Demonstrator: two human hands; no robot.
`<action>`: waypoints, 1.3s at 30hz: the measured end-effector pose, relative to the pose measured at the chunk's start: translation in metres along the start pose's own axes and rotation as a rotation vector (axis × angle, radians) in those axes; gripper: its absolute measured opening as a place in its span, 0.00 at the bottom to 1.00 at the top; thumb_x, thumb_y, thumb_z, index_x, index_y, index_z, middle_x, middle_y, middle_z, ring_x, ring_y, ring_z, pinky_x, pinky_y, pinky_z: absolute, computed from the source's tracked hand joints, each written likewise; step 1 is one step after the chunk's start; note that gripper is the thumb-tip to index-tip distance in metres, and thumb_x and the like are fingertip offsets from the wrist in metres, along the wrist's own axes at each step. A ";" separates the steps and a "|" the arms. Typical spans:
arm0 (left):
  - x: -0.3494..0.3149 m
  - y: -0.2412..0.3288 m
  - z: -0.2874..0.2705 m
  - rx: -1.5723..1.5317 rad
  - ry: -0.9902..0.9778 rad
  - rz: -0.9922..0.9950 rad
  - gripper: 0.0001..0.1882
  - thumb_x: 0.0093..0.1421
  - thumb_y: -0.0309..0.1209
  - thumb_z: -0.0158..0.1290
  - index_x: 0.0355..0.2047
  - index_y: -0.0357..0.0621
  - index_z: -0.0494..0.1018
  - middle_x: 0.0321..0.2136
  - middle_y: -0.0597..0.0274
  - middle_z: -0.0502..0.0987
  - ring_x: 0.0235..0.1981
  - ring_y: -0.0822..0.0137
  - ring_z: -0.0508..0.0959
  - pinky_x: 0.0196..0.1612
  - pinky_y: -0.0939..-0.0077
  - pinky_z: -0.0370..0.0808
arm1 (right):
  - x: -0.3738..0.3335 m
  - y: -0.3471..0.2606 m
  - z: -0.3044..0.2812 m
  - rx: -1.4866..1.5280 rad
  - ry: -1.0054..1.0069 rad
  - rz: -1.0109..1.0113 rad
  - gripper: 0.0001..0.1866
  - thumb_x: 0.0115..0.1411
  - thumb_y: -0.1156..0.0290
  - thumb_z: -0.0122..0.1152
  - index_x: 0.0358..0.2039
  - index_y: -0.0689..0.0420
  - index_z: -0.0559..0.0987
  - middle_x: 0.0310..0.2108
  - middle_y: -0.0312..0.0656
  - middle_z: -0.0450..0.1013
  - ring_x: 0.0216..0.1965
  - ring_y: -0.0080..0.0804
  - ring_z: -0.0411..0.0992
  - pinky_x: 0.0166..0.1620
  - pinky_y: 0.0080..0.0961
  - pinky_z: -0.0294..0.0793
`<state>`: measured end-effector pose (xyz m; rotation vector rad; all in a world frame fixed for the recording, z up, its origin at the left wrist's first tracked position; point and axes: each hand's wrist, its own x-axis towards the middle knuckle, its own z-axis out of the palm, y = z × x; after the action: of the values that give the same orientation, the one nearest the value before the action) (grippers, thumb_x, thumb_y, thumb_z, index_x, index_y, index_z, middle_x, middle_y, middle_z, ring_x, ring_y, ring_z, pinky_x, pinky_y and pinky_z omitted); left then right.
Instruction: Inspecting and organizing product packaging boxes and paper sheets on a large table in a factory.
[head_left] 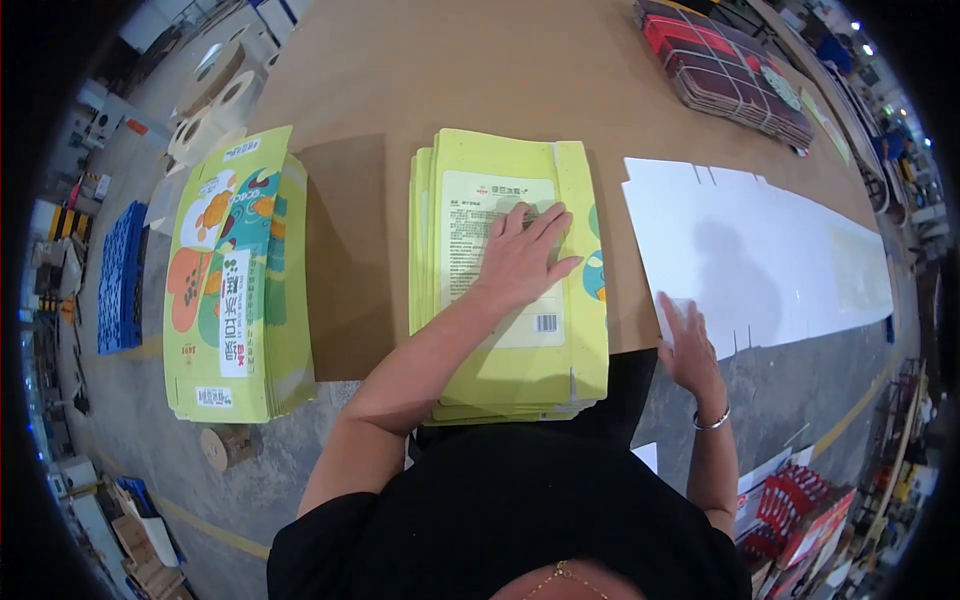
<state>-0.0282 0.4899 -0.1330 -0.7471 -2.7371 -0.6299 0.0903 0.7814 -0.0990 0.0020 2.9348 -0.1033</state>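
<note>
My left hand (525, 252) rests palm down, fingers spread, on top of a stack of flat yellow-green printed cartons (500, 375) straight in front of me. The stack's sheets are slightly uneven at the left and near edges. To the right, my right hand (688, 345) has its fingers stretched out at the near-left corner of a large white cardboard sheet (790, 220). Its fingertips touch or overlap the sheet's edge; I cannot tell whether any finger is under it. A shadow falls across the sheet. No object shows gripped in either hand.
A second stack of yellow-green cartons (205, 300) stands at the table's left. At the far right lies a strapped bundle of red and dark cartons (735, 80). White rolls (235, 95) stand beyond the brown tabletop (340, 70). A blue pallet (120, 280) and red crate (790, 500) are on the floor.
</note>
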 end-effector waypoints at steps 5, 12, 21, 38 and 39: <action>-0.002 0.003 0.003 -0.003 -0.008 -0.019 0.32 0.59 0.53 0.51 0.59 0.51 0.66 0.61 0.70 0.65 0.57 0.52 0.62 0.58 0.58 0.58 | 0.000 -0.012 -0.057 0.247 0.003 -0.007 0.38 0.54 0.82 0.45 0.67 0.49 0.58 0.58 0.58 0.65 0.58 0.53 0.65 0.59 0.39 0.66; -0.006 0.000 -0.003 0.013 0.007 -0.017 0.32 0.60 0.53 0.50 0.60 0.51 0.66 0.61 0.70 0.65 0.57 0.51 0.62 0.58 0.59 0.58 | -0.018 0.018 -0.125 1.828 0.268 -0.213 0.35 0.50 0.77 0.38 0.62 0.71 0.62 0.59 0.53 0.66 0.58 0.35 0.68 0.58 0.29 0.69; 0.006 -0.013 -0.010 0.098 -0.026 0.044 0.22 0.57 0.36 0.49 0.51 0.40 0.72 0.57 0.53 0.67 0.60 0.45 0.59 0.61 0.42 0.51 | 0.001 -0.063 -0.005 0.975 0.085 -0.084 0.30 0.54 0.74 0.61 0.60 0.57 0.69 0.56 0.52 0.70 0.58 0.34 0.68 0.59 0.25 0.65; -0.002 -0.057 -0.031 0.311 -0.091 -0.332 0.30 0.61 0.37 0.53 0.60 0.34 0.62 0.65 0.42 0.53 0.66 0.40 0.51 0.67 0.53 0.52 | -0.006 -0.149 0.030 0.731 0.014 -0.170 0.35 0.56 0.69 0.54 0.65 0.56 0.60 0.26 0.62 0.73 0.28 0.56 0.74 0.37 0.47 0.74; 0.004 -0.052 -0.026 0.422 -0.092 -0.194 0.32 0.61 0.38 0.52 0.61 0.31 0.60 0.65 0.38 0.52 0.67 0.39 0.48 0.68 0.48 0.44 | -0.006 -0.150 0.028 0.734 0.002 -0.163 0.35 0.56 0.69 0.54 0.65 0.56 0.59 0.25 0.62 0.72 0.28 0.58 0.73 0.37 0.48 0.73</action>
<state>-0.0559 0.4395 -0.1270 -0.4232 -2.9022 -0.0391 0.1005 0.6303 -0.1145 -0.1239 2.7114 -1.1796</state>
